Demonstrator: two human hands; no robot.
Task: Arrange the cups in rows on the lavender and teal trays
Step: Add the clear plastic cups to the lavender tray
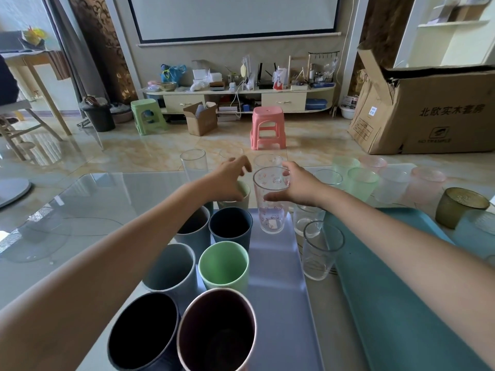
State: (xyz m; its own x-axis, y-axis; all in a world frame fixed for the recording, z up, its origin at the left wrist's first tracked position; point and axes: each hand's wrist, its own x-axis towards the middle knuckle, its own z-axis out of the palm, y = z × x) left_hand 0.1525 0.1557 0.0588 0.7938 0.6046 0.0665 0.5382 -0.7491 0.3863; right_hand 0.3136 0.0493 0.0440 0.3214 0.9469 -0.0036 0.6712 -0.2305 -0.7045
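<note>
A glass table [107, 199] is carrying the lavender tray [278, 285] and the teal tray [401, 303] near its front edge. The right hand [300, 187] is gripping a printed clear cup [272, 200] at the lavender tray's far edge. The left hand [230, 180] is hovering with loosely spread fingers, holding nothing. A pink stool [267, 128] is standing on the tiled floor [134, 148] behind.

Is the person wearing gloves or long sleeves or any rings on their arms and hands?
No. Both arms are bare all the way down the picture, with no sleeves showing. The left hand and the right hand have no gloves. No rings, watch or bracelets can be seen on the fingers or wrists.
</note>
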